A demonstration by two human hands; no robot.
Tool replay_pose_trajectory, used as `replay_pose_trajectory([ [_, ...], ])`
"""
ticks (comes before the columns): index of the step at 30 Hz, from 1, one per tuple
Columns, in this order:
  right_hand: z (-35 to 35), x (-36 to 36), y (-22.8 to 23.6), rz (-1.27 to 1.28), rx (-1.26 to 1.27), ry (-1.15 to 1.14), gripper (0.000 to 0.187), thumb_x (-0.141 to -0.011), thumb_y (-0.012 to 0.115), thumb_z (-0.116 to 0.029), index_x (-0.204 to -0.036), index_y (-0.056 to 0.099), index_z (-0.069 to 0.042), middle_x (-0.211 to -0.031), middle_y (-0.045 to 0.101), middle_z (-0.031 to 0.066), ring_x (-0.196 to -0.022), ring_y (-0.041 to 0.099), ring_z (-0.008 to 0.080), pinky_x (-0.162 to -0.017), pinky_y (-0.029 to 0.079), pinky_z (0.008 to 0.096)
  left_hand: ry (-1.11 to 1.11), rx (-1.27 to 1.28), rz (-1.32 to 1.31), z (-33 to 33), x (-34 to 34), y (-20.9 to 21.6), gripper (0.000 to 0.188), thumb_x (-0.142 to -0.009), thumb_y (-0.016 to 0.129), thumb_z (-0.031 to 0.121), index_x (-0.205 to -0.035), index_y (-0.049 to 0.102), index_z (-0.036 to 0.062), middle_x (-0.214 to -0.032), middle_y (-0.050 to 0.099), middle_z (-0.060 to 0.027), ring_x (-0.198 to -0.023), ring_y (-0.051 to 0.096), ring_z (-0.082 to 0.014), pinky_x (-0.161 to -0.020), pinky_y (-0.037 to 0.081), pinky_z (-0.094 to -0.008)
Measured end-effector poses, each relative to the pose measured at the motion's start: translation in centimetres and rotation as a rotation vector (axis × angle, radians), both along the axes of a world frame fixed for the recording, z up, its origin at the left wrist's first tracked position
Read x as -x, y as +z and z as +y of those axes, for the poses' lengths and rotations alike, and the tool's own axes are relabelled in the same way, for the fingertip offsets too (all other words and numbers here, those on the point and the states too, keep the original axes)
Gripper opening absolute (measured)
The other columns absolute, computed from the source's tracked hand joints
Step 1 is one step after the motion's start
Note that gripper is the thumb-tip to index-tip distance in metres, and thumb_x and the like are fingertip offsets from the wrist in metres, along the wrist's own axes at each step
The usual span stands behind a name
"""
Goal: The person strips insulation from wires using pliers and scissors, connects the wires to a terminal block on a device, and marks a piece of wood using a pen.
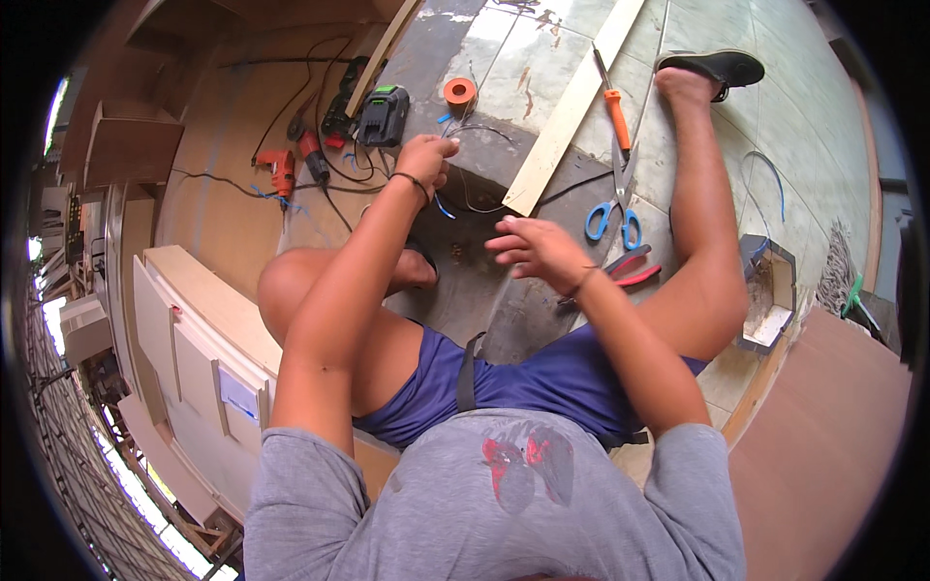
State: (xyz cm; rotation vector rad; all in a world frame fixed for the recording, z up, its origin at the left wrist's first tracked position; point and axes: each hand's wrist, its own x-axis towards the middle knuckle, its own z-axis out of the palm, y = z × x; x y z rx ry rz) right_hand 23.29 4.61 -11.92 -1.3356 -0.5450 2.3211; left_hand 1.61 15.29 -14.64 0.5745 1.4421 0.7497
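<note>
My left hand [424, 165] is closed in a pinch beside the edge of a grey slab [484, 155]. A thin wire [467, 187] runs at its fingertips and loops down toward a wooden strip, and it appears to be held there. A short blue wire end [445, 207] hangs just below. Lower and to the right, my right hand [544, 254] is raised with its fingers loosely bent and apart, nothing visible in it. Near it lie blue-handled scissors [615, 215] and red-and-black pliers [632, 267]. An orange spool [460, 93] stands beyond my left hand.
A black battery pack [385, 118] sits left of the spool. An orange-handled soldering iron [617, 118] rests by the pale wooden strip [570, 121]. Corded orange power tools [279, 172] lie at left. An open box [770, 290] stands beyond my right knee; wooden panels flank me.
</note>
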Motion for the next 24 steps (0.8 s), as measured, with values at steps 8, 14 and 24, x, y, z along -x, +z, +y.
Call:
replay_pose_trajectory([
  [8, 0.9, 4.0, -6.7, 0.137, -0.021, -0.615, 0.026, -0.097, 0.050, -0.020, -0.116, 0.051, -0.003, -0.099, 0.064, 0.0077, -0.073, 0.059, 0.0130, -0.063, 0.051, 0.0290, -0.020, -0.118, 0.307, -2.5, -0.2, -2.2, 0.014, -0.086, 0.064, 0.016, -0.083, 0.055, 0.0045, -0.063, 0.051, 0.0012, -0.050, 0.044, -0.0093, -0.046, 0.035, -0.0256],
  [14, -0.2, 2.9, -7.0, -0.130, -0.098, -0.523, 0.023, -0.095, 0.053, -0.017, -0.112, 0.061, -0.003, -0.095, 0.061, 0.0024, -0.072, 0.056, 0.0089, -0.052, 0.045, 0.0223, -0.057, -0.498, 0.568, -4.5, -2.7, -1.8, 0.021, -0.088, 0.059, 0.019, -0.090, 0.064, -0.0007, -0.070, 0.062, -0.0056, -0.064, 0.057, -0.0131, -0.065, 0.047, -0.0299],
  [24, -1.2, 4.8, -8.5, -0.183, -0.091, -0.348, 0.019, -0.090, 0.061, -0.018, -0.105, 0.062, -0.005, -0.082, 0.057, -0.0030, -0.066, 0.050, 0.0068, -0.049, 0.039, 0.0204, -0.309, -0.498, 0.570, -6.2, -5.3, -5.3, 0.017, -0.086, 0.061, 0.014, -0.093, 0.066, -0.0005, -0.076, 0.065, -0.0090, -0.072, 0.063, -0.0161, -0.065, 0.049, -0.0299],
])
